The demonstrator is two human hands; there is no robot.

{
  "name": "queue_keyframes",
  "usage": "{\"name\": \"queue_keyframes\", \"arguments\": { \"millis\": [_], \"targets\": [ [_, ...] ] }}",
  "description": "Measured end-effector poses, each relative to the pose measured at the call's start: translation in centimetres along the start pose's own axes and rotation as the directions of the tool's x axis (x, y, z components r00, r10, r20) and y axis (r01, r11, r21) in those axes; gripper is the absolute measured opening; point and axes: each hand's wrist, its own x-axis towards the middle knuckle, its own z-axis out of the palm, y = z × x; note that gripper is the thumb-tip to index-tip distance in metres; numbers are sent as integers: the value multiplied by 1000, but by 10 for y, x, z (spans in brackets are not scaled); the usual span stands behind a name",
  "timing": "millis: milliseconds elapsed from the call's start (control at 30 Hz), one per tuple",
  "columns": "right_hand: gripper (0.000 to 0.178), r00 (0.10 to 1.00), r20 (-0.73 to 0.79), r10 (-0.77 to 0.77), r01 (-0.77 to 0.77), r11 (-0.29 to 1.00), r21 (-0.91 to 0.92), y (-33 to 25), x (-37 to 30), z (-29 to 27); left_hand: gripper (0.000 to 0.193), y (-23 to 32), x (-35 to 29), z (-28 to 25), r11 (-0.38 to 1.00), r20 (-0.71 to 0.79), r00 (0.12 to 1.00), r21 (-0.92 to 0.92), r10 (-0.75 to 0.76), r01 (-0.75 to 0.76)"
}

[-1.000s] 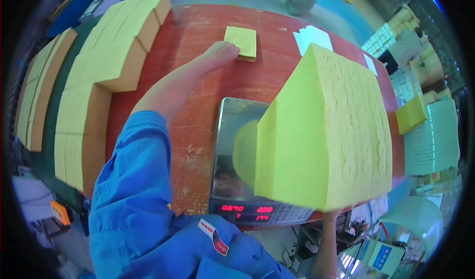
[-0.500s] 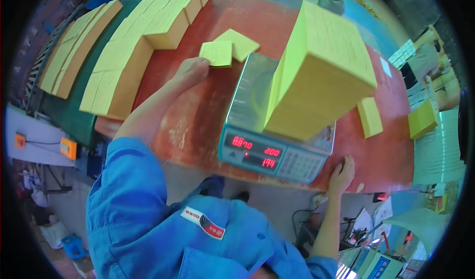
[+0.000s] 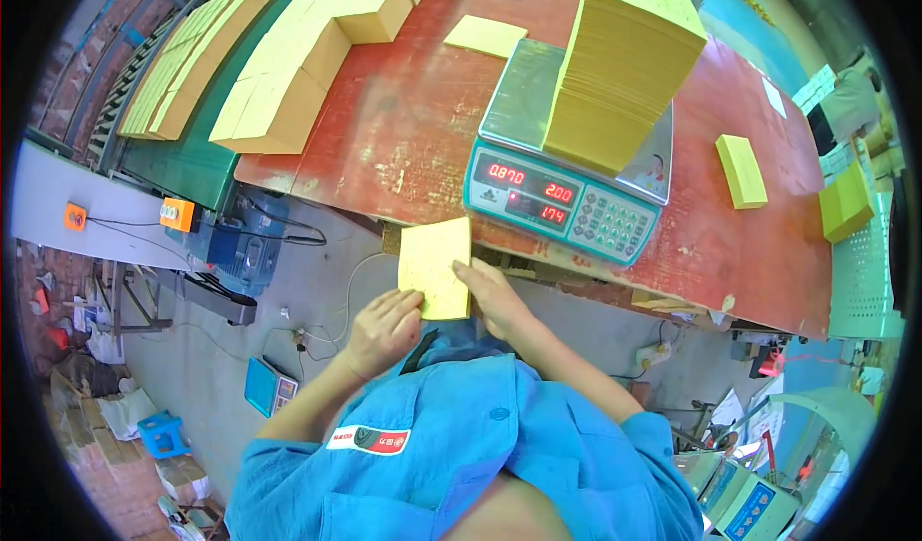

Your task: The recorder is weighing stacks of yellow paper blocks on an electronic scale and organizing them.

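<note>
— What's held?
— A thin stack of pale yellow square paper sheets point(image 3: 436, 267), pinched between left hand point(image 3: 382, 330) and right hand point(image 3: 490, 296), just off the red table's point(image 3: 403, 138) near edge.
— Changed?
— Both hands came back from the table.
</note>
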Motion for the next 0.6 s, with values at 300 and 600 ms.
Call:
{"name": "queue_keyframes", "arguments": {
  "millis": [300,600],
  "targets": [
    [38,902,202,-382,424,689,-588,-90,-20,23,45,-37,36,-21,-370,522,687,-850,-504,374],
    [45,398,-35,-917,556,271,-786,-351,-77,29,23,-50,366,-93,58,180,945,-977,-274,203]
  ]
}}
